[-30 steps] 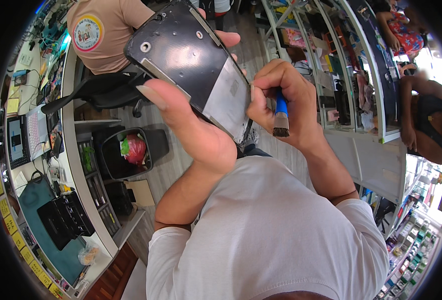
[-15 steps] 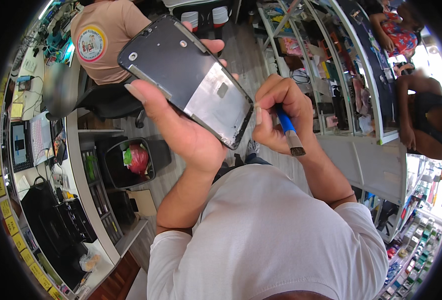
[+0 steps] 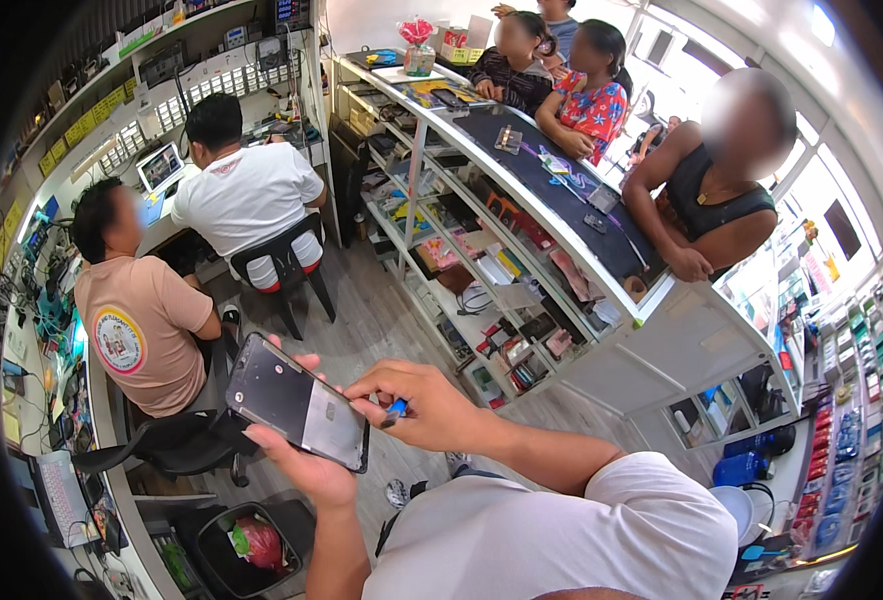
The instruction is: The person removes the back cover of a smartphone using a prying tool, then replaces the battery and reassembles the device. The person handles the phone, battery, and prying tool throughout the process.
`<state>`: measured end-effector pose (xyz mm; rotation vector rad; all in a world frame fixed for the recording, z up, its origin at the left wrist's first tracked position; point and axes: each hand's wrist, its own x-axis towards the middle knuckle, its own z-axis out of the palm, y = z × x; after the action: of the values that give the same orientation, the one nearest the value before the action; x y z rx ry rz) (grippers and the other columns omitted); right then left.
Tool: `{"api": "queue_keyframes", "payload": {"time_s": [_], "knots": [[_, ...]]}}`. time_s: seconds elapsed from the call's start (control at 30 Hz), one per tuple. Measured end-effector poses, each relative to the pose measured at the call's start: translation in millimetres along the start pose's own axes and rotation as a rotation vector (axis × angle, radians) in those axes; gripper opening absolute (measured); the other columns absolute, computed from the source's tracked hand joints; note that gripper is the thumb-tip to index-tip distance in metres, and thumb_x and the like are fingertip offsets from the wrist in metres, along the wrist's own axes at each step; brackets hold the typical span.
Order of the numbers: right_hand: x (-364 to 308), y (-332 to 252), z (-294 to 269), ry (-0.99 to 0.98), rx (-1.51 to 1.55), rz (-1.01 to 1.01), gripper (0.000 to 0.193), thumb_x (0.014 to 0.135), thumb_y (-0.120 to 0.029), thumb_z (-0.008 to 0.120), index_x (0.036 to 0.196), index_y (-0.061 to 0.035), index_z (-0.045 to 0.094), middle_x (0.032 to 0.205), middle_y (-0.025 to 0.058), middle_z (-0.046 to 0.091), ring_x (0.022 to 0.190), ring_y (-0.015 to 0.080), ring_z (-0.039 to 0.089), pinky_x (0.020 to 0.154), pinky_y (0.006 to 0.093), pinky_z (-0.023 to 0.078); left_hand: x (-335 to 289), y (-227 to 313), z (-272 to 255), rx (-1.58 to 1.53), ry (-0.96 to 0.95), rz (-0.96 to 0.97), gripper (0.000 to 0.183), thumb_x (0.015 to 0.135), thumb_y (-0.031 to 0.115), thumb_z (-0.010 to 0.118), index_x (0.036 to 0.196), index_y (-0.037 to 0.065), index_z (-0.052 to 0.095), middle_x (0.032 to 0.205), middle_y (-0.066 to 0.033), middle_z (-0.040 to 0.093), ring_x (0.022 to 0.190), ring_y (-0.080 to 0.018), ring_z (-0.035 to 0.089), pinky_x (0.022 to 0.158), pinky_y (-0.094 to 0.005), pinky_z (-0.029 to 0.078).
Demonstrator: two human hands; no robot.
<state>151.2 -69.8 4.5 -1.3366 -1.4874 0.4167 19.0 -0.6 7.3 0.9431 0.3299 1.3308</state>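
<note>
Phone panel (image 3: pixel 302 405), dark w/ a silvery lower part & black rim, sat in the L hand (image 3: pixel 312 472), tilted, long axis running upper left to lower right in view. L hand was clamped on it: thumb along the near long edge, other fingertips showing past the far edge. R hand (image 3: pixel 427 402) was right by the panel's R edge, thumb & index tips together there; couldn't tell if they touched the rim. Its other fingers were curled round a blue-handled brush (image 3: pixel 398 409), just R of panel; bristles too small to make out.

Chair nr panel (image 3: pixel 177 445), black, was just L of it; black bin (image 3: pixel 220 560) was below it in view, w/ red bag (image 3: pixel 262 540) inside. Person in tan top (image 3: pixel 152 320) sat beyond panel to the L; person in white top (image 3: pixel 247 200) sat farther beyond, on another black chair (image 3: pixel 287 262), w/ a laptop (image 3: pixel 162 168) in front. Glass counter (image 3: pixel 652 350) w/ stocked shelves stood well apart, beyond & R of panel. Person in dk sleeveless top (image 3: pixel 727 215) leaned on it, far R of panel. Grey plank floor (image 3: pixel 412 335) showed btwn panel & counter.
</note>
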Motion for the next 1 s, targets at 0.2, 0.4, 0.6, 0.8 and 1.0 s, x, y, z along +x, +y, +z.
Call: {"api": "queue_keyframes", "payload": {"time_s": [0.2, 0.4, 0.6, 0.8, 1.0], "knots": [[5.9, -5.7, 8.4, 0.034, -0.197, -0.063, 0.016, 0.077, -0.002, 0.075, 0.086, -0.0052, 0.063, 0.081, 0.0102, 0.059, 0.074, 0.0304, 0.059, 0.067, 0.0407, 0.048, -7.9, -6.4, -0.7, 0.180, -0.028, 0.025, 0.100, 0.096, 0.082, 0.032, 0.159, 0.004, 0.031, 0.130, -0.0098, 0.058, 0.106, -0.0141, 0.055, 0.092, -0.0306, 0.048], [1.8, -1.2, 16.8, -0.038, -0.209, -0.017, 0.021, 0.074, -0.003, 0.077, 0.086, -0.0062, 0.061, 0.082, 0.0113, 0.060, 0.077, 0.0308, 0.060, 0.069, 0.0410, 0.048, -12.4, -7.3, -5.9, 0.167, 0.026, 0.044, 0.099, 0.097, 0.081, 0.029, 0.156, 0.001, 0.033, 0.132, -0.0136, 0.060, 0.108, -0.0164, 0.058, 0.097, -0.0325, 0.046], [-2.4, -1.5, 30.0, -0.012, -0.108, 0.028, 0.022, 0.077, 0.002, 0.076, 0.088, -0.0052, 0.059, 0.079, 0.0065, 0.059, 0.067, 0.0193, 0.056, 0.062, 0.0319, 0.046, -12.8, 8.3, -9.7, 0.093, 0.097, 0.033, 0.102, 0.094, 0.084, 0.032, 0.154, 0.001, 0.035, 0.124, -0.0091, 0.061, 0.095, -0.0105, 0.054, 0.086, -0.0274, 0.045], [-3.8, 6.7, 39.2, 0.025, 0.027, -0.042, 0.029, 0.073, 0.007, 0.077, 0.090, -0.0064, 0.057, 0.080, 0.0040, 0.058, 0.067, 0.0143, 0.053, 0.062, 0.0277, 0.045, -7.2, 7.9, -23.0, 0.072, 0.104, 0.089, 0.092, 0.100, 0.077, 0.027, 0.151, 0.001, 0.037, 0.127, -0.0208, 0.061, 0.103, -0.0214, 0.066, 0.083, -0.0352, 0.059], [-4.8, 4.0, 39.1, -0.008, 0.097, -0.032, 0.031, 0.073, 0.009, 0.074, 0.094, -0.0050, 0.055, 0.083, 0.0051, 0.059, 0.070, 0.0122, 0.057, 0.063, 0.0251, 0.049, -1.0, 14.0, -25.2, -0.095, 0.076, 0.072, 0.085, 0.103, 0.072, 0.026, 0.151, 0.003, 0.037, 0.142, -0.0178, 0.052, 0.112, -0.0269, 0.064, 0.082, -0.0399, 0.061]]}}
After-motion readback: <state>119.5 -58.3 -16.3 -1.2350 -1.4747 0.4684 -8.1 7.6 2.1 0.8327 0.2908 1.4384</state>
